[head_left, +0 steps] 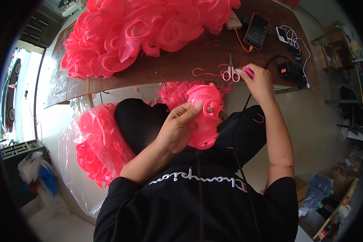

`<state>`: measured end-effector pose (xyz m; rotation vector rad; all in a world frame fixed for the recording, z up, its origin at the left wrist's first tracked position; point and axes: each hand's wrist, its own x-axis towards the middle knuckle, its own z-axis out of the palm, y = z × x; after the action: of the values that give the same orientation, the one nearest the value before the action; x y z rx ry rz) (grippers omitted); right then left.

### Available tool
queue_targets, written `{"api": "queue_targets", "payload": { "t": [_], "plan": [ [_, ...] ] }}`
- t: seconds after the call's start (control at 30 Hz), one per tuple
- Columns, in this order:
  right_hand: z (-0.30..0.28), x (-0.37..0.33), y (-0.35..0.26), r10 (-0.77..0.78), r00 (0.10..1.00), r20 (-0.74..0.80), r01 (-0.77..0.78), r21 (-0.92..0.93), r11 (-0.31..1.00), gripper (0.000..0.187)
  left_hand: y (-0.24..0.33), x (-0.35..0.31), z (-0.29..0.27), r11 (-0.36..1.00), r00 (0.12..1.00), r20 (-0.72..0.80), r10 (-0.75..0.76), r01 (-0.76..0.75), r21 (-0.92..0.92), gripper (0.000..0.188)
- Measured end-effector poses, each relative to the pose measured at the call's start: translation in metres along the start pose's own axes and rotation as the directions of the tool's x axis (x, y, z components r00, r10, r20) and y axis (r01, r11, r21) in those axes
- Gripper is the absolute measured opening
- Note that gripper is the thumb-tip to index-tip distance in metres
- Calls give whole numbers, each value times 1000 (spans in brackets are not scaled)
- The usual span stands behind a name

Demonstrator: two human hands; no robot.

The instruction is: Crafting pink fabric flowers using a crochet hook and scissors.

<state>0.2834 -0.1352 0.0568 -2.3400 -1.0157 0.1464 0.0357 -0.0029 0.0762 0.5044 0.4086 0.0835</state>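
My left hand point(181, 125) is closed on a bright pink artificial flower strip point(204, 128), thumb pressed on its front, above my lap. Curled rosettes show at the strip's upper middle and lower end. My right hand point(259, 82) is at the table's near edge, its fingers closed around a small magenta object point(248, 72) whose kind I cannot make out. Just left of those fingers, scissors with pale pink handles point(231, 74) lie on the table, blades pointing away. A loose pink strand point(207, 73) curves beside them.
A large heap of pink ruffled flowers point(137, 34) covers the brown table's point(181, 66) far left. A phone point(257, 31), cables and a black adapter point(288, 69) lie at the right. Below, a clear bag of pink flowers point(101, 141) stands left of my legs; pink scraps point(173, 93) lie beneath the table edge.
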Motion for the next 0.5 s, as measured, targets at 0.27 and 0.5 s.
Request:
{"api": "queue_targets", "payload": {
  "t": [0.27, 0.5],
  "plan": [
    [53, 26, 3, 177, 973, 149, -108, -384, 917, 23, 13, -7, -11, 986, 994, -6, -110, 109, -123, 27],
    [28, 17, 11, -51, 999, 2, 51, -229, 972, 21, 9, -3, -23, 934, 951, 191, -242, 282, -221, 28]
  ]
}}
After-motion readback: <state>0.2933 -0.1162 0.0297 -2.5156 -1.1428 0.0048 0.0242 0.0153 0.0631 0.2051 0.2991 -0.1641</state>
